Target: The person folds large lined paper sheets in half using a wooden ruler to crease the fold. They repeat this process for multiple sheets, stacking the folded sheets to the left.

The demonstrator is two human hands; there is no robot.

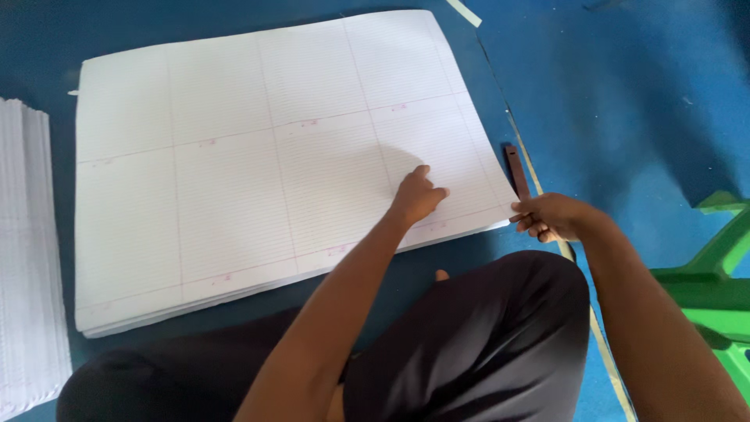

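Blue floor [641, 117] under a big stack of ruled sheets [258, 156].
Left hand [418, 195] presses loosely curled on top; right hand [547, 217] apparently pinches the near corner, fingertips hidden, open floor beyond.

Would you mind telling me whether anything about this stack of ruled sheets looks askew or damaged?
Nothing looks damaged. The big stack of white ruled paper sheets lies flat on the blue floor, its lower edges slightly fanned.

Head view, single: worn camera, facing steeply down and forward from close above the seated person's lap onto the blue floor [641, 117].
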